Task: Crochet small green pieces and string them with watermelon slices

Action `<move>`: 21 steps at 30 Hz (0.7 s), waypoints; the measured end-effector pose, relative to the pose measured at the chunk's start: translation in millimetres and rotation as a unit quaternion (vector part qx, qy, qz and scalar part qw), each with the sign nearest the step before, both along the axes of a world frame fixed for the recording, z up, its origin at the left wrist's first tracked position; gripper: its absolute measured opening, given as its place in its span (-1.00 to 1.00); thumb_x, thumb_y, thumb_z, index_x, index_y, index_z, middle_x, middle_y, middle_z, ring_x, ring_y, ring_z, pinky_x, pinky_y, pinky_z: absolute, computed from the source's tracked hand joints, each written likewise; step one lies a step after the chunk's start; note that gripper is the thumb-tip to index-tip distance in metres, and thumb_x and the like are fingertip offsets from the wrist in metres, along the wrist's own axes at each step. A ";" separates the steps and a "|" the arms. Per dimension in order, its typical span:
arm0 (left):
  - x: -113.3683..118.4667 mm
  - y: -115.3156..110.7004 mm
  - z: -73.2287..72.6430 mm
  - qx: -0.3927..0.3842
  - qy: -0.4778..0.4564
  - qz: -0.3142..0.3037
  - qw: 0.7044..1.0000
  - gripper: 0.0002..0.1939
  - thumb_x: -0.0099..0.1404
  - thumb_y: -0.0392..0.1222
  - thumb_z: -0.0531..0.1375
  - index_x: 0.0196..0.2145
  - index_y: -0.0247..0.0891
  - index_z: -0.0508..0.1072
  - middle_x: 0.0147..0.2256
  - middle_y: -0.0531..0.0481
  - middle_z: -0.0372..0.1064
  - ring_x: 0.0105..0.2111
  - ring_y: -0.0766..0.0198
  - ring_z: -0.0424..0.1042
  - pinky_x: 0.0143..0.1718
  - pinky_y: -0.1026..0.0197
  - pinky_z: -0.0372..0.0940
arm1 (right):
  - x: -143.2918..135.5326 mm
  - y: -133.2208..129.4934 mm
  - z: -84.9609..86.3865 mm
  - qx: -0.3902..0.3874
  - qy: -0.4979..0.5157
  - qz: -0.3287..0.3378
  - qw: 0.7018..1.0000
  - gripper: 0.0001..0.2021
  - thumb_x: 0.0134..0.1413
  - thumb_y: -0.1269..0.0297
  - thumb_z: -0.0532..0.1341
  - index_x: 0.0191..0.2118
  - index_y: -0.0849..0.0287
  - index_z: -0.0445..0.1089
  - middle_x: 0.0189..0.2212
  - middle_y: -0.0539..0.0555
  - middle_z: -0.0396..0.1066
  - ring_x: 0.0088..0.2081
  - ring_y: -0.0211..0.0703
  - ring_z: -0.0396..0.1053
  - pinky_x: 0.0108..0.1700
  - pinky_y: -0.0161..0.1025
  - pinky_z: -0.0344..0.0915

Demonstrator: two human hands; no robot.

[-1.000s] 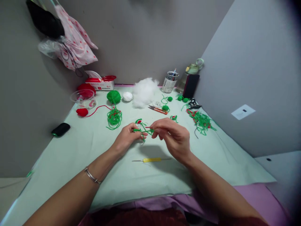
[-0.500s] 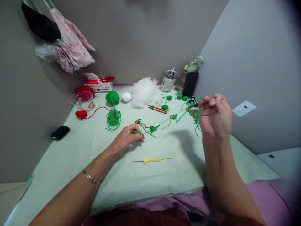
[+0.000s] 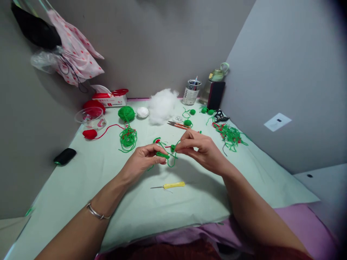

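A small green crocheted piece is pinched between the thumb and fingers of my left hand. My right hand is closed in a pinch just right of it, fingertips nearly meeting that piece. What those fingertips hold is too thin to make out. A loop of green yarn hangs below them. Behind my hands lie a small green and red crocheted piece and another little green piece, partly covered by my right fingers. Nearer me, a yellow-handled crochet hook rests on the table.
Thread snips, white stuffing and a green yarn ball are at the back. Tangled yarn scraps lie right, a clear tub left. A phone leans against a bottle beside a pen can.
My right hand has come down and left from the raised position at the right, where it held green yarn taut. The yarn is now slack. My left hand keeps its hold on the crocheted piece.
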State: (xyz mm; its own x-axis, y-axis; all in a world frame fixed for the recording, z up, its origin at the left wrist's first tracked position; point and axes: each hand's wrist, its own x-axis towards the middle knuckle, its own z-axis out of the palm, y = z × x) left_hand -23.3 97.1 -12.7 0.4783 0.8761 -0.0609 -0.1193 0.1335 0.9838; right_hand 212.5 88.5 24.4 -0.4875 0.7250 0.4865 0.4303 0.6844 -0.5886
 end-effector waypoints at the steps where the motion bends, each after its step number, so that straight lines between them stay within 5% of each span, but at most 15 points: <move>1: -0.2 -0.2 0.0 0.000 0.002 -0.001 1.000 -0.90 0.16 -0.28 0.39 -0.31 -0.16 0.62 -0.37 0.07 0.53 -0.35 0.33 0.46 -0.23 0.25 0.31 | -0.6 0.1 -1.5 0.011 -0.018 0.004 1.000 -0.88 0.30 0.36 0.25 -0.19 0.07 0.56 -0.33 0.03 0.39 -0.30 -0.24 0.36 -0.27 -0.24 0.30; 14: -0.7 0.6 -1.9 0.010 0.013 -0.021 1.000 -0.90 0.19 -0.25 0.38 -0.28 -0.17 0.63 -0.31 0.06 0.52 -0.31 0.33 0.46 -0.18 0.24 0.30 | -0.4 0.5 -2.7 0.069 -0.078 -0.002 0.995 -0.87 0.31 0.42 0.23 -0.21 0.12 0.54 -0.35 0.02 0.34 -0.31 -0.26 0.34 -0.29 -0.29 0.27; 21: -1.6 -0.5 1.4 -0.007 0.004 -0.041 0.999 -0.91 0.18 -0.26 0.38 -0.30 -0.21 0.63 -0.33 0.04 0.53 -0.32 0.32 0.45 -0.19 0.23 0.28 | -3.9 0.7 -6.3 0.027 -0.039 0.031 0.998 -0.87 0.30 0.43 0.24 -0.21 0.12 0.55 -0.36 0.00 0.32 -0.31 -0.27 0.33 -0.28 -0.30 0.27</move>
